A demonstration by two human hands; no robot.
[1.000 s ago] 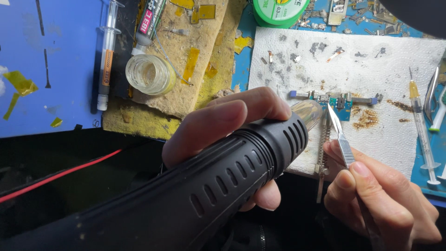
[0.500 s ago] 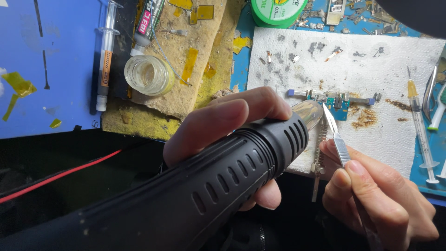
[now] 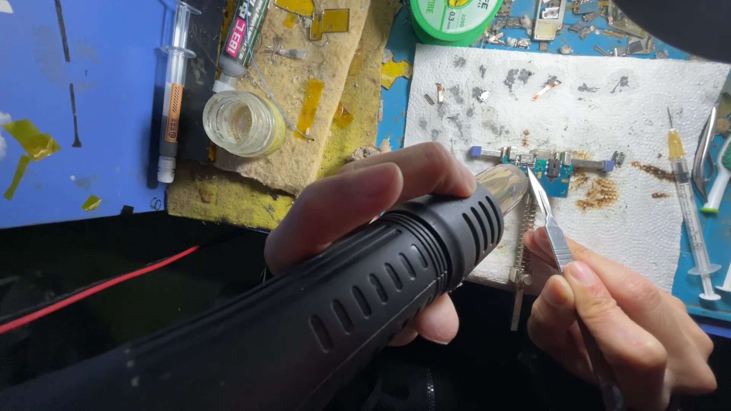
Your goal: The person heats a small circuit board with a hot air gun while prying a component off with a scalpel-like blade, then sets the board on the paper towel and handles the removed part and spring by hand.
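Note:
My left hand (image 3: 358, 202) grips a big black hot-air gun (image 3: 320, 320), whose metal nozzle (image 3: 506, 186) points at a small teal circuit board (image 3: 544, 162). The board lies on a stained white paper towel (image 3: 609, 114). My right hand (image 3: 617, 320) holds a thin metal scalpel (image 3: 552, 224) with its blade tip right beside the board's lower left edge, next to the nozzle.
A small glass jar (image 3: 244, 123) sits on a worn brown pad beside a syringe (image 3: 173, 91) and a tube. A green solder spool (image 3: 449, 17) is at the top. Another syringe (image 3: 689, 205) and tweezers (image 3: 708, 144) lie at the right. A red wire (image 3: 91, 293) crosses the lower left.
The scalpel tip and the nozzle have crept slightly left along the board. Both hands keep their grips.

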